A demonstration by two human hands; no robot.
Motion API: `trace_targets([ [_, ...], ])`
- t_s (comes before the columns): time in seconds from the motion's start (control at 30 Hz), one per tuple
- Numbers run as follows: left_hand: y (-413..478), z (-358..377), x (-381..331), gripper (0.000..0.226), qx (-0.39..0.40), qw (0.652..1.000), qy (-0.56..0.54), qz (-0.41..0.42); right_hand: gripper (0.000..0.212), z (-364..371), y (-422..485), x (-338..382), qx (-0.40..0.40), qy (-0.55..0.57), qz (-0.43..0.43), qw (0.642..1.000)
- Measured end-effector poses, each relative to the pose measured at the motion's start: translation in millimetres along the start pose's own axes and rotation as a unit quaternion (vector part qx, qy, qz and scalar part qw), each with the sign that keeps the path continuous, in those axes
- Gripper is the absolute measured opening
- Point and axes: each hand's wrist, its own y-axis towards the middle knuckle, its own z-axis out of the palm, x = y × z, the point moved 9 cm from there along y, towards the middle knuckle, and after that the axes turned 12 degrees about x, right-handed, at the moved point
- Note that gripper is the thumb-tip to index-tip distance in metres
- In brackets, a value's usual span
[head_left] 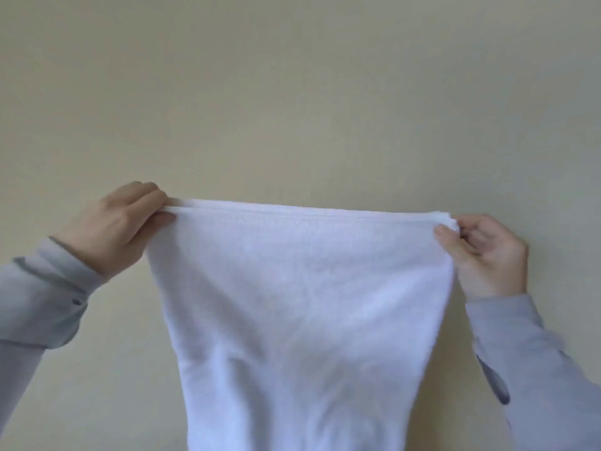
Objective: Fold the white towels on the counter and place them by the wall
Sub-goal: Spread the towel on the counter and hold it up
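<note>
Light even and soft, moderately bright; source not identifiable. Beige wall (292,92) uniformly lit, with slight darkening toward the corners. No hard shadows; only faint grey shading in the folds of the white towel (302,304), whose lower part looks slightly bluish. No glare or blown highlights. Overall image soft: terry texture barely resolved, edges of left hand (113,229) and right hand (487,255) smeared, grey sleeves (42,304) blurred near frame edges. Mild wide-angle stretching at sides

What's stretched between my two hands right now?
Head view: only the white terry towel, its top edge pinched by the left hand and right hand.
</note>
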Motion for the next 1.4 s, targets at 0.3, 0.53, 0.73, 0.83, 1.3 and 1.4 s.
trace_targets([
  [0.3, 3.4, -14.3, 13.2, 0.047, 0.077, 0.995, -0.040, -0.054, 0.021, 7.3, 37.2, 31.7, 0.050, 0.075, 0.014, 0.996],
  [0.53, 1.7, -5.7, 29.7, 0.010, 0.055, 0.910, -0.354, -0.207, 0.012, 2.4, 26.4, 22.2, 0.063, 0.168, 0.098, 0.979],
  [0.73, 9.1, -9.2, 15.5, 0.029, 0.108, 0.862, -0.449, -0.209, 0.011, -15.4, 19.6, 12.1, 0.011, 0.167, 0.120, 0.979],
  [0.83, 1.5, 4.3, 11.5, 0.018, 0.127, 0.839, -0.464, -0.254, 0.015, -18.6, 19.7, 19.3, 0.022, 0.149, 0.103, 0.983],
  [1.3, 25.3, -29.2, -3.4, 0.025, -0.140, 0.835, -0.481, -0.227, 0.007, -49.9, 27.7, 76.3, 0.007, 0.077, -0.046, 0.996],
  [1.4, 7.7, -5.5, 1.5, 0.023, -0.099, 0.870, -0.379, -0.300, 0.013, -32.8, 16.6, 43.4, 0.018, 0.033, 0.020, 0.999],
])
